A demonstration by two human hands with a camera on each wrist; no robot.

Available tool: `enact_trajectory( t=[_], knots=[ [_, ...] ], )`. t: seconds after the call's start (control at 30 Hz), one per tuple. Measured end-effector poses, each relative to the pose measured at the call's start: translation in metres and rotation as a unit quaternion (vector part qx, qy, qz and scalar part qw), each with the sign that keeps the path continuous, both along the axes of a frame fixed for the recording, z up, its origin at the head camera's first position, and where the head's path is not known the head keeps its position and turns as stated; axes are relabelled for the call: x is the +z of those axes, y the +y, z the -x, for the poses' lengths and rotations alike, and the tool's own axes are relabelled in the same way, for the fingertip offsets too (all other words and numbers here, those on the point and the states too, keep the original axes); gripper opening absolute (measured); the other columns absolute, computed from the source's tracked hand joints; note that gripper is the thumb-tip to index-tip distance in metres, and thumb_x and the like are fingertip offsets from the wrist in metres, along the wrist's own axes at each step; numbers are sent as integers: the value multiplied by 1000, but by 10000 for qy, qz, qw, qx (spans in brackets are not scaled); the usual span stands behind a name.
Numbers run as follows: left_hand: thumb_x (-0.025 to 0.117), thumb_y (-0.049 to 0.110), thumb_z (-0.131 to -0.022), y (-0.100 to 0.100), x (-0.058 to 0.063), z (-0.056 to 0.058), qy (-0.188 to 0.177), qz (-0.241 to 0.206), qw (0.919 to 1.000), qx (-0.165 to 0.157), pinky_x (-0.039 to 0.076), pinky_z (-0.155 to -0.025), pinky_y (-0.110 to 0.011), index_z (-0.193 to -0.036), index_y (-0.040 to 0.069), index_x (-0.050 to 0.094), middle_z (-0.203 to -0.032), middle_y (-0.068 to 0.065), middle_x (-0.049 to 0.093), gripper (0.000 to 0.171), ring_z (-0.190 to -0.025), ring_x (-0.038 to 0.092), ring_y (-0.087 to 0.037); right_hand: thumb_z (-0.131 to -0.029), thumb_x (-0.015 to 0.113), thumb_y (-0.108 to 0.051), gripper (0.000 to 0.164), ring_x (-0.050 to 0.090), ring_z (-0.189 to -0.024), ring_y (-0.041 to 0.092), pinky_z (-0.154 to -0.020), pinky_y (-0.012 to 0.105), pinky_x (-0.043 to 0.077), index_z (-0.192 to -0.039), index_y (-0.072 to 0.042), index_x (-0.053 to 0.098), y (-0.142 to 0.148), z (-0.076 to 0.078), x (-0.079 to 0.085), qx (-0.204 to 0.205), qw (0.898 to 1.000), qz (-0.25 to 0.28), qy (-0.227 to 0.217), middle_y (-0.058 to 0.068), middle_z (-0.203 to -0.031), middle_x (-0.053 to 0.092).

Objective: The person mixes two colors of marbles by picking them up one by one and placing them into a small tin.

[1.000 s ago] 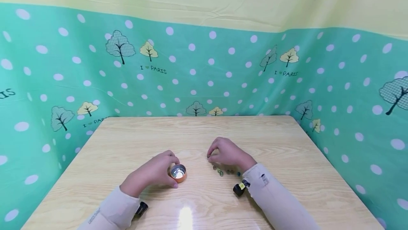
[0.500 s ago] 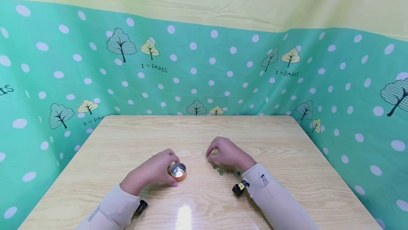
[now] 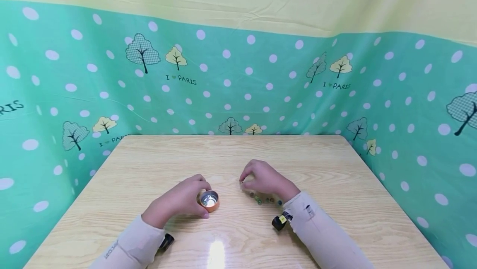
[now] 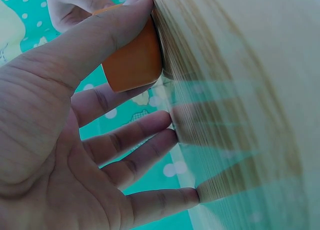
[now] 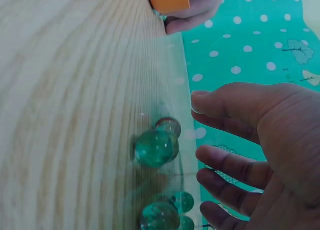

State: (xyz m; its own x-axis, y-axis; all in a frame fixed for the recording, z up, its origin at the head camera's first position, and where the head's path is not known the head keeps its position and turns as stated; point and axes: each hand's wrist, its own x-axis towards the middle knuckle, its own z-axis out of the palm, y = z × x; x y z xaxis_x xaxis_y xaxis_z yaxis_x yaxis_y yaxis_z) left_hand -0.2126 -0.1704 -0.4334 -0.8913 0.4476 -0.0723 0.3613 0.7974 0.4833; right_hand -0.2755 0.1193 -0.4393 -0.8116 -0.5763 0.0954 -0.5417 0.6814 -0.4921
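Note:
My left hand (image 3: 182, 198) grips a small round orange tin (image 3: 211, 209), thumb on the near side and a finger on the far side. The tin stands upright on the table, its silvery inside facing up, with something small and greenish in it. Its orange wall (image 4: 132, 59) shows beneath the thumb in the left wrist view. To the right, my right hand (image 3: 265, 178) pinches a small marble between thumb and forefinger, mostly hidden by the fingertips. Several glass marbles (image 3: 259, 202) lie below that hand; a green marble (image 5: 155, 149) looks large in the right wrist view.
The light wood table (image 3: 179, 153) ends at a green dotted curtain (image 3: 238, 82) behind and at both sides. A black wrist camera (image 3: 278, 221) hangs under the right sleeve, close to the marbles. Another wrist camera (image 3: 167, 242) is under the left sleeve.
My right hand's fingertips have shifted slightly left, with the marble between them. My left hand and the tin have stayed in place.

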Motion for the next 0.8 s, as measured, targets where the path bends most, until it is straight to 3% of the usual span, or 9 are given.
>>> enact_trajectory(
  t=[0.3, 0.8],
  knots=[
    [101, 33, -62, 0, -2, 0, 19, 53, 10000, 63, 52, -98, -44, -115, 16, 73, -123, 1, 60, 62, -107, 60, -18, -89, 80, -26, 7, 62, -108, 18, -96, 38, 51, -96, -25, 82, -6, -7, 3, -86, 9999, 24, -91, -9, -110, 65],
    [101, 32, -63, -1, -1, 2, -33, -4, 10000, 23, 52, -95, -43, -113, 17, 73, -119, 2, 59, 60, -101, 59, -15, -91, 80, -32, 11, 58, -111, 14, -101, 39, 48, -101, -28, 81, -18, -15, 7, -17, 9989, 127, 458, -6, -116, 63]
  ],
)
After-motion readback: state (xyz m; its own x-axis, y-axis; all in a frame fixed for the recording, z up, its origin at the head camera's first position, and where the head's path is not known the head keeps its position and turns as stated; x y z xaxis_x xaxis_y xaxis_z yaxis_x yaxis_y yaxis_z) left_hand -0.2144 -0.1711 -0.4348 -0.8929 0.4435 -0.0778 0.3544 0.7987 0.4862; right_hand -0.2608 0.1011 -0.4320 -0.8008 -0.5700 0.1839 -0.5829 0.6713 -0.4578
